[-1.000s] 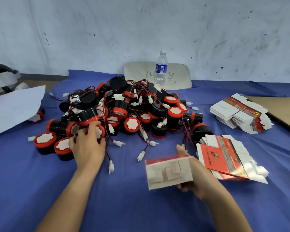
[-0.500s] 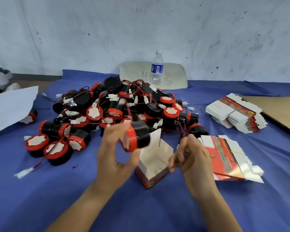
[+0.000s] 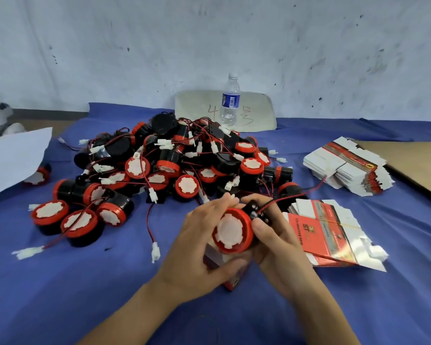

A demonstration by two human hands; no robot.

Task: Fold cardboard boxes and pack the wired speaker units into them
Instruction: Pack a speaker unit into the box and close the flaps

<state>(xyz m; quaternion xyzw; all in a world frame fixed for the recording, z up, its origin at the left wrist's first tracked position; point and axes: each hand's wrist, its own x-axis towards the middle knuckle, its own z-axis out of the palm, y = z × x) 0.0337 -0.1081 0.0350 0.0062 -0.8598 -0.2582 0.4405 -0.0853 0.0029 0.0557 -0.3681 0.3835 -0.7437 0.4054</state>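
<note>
Left hand (image 3: 199, 247) and right hand (image 3: 279, 245) grip 1 speaker unit (image 3: 230, 231), fingers curled round it, just over the box (image 3: 233, 282). The next move likely calls for seating it squarely inside

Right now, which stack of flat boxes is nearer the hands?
The red-faced stack, just right of the right hand. The other stack lies farther back, fanned out and mostly white.

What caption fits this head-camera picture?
Left hand and right hand hold a speaker over a small box near a heap of speakers.

Scuffed white wall (image 3: 234, 33), blue-covered table (image 3: 60, 282)
</note>
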